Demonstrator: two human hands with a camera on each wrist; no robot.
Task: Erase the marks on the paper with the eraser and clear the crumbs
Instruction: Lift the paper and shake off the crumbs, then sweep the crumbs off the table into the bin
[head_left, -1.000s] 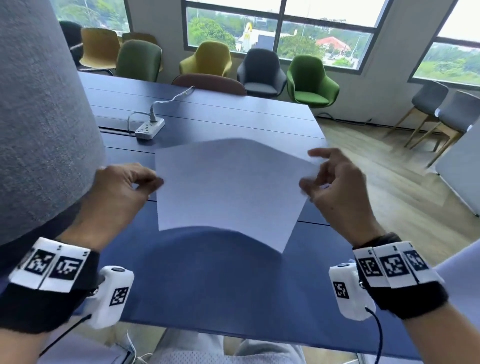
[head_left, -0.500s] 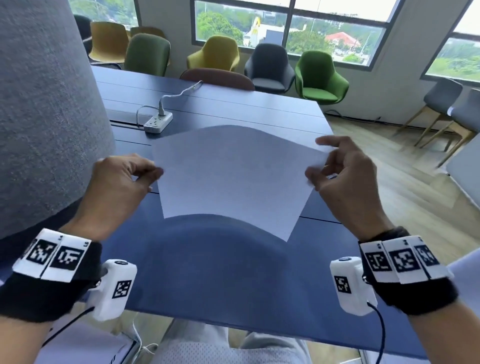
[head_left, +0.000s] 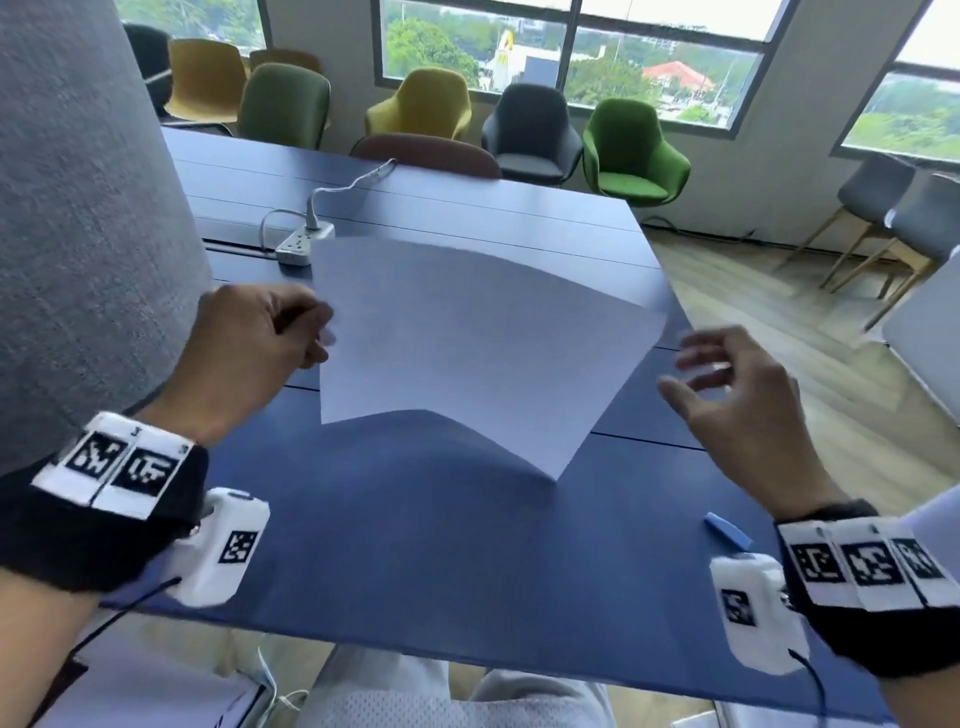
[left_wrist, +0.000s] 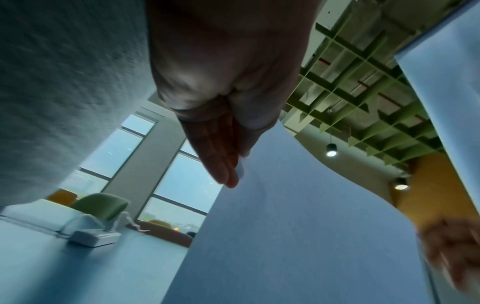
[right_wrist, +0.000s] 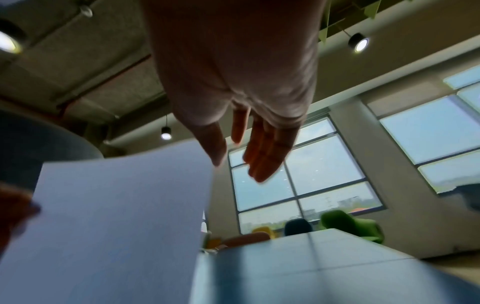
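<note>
A white sheet of paper (head_left: 467, 343) hangs tilted above the blue table (head_left: 415, 561), its lower corner close to the tabletop. My left hand (head_left: 311, 338) pinches the sheet's left edge between thumb and fingers; the left wrist view shows the fingers (left_wrist: 223, 168) against the paper (left_wrist: 298, 226). My right hand (head_left: 696, 374) floats just off the sheet's right edge with its fingers spread and nothing in it; the right wrist view shows these fingers (right_wrist: 262, 156) apart from the paper (right_wrist: 116, 216). A blue eraser (head_left: 728, 530) lies on the table near my right wrist.
A white power strip (head_left: 304, 243) with its cable lies on the table behind the paper. A grey felt panel (head_left: 78, 208) rises on the left. Several chairs stand along the far table edge. Wooden floor lies beyond the table's right side.
My right hand has let go of the paper's right edge and opened. The left hand still holds the sheet, which now hangs from that side alone.
</note>
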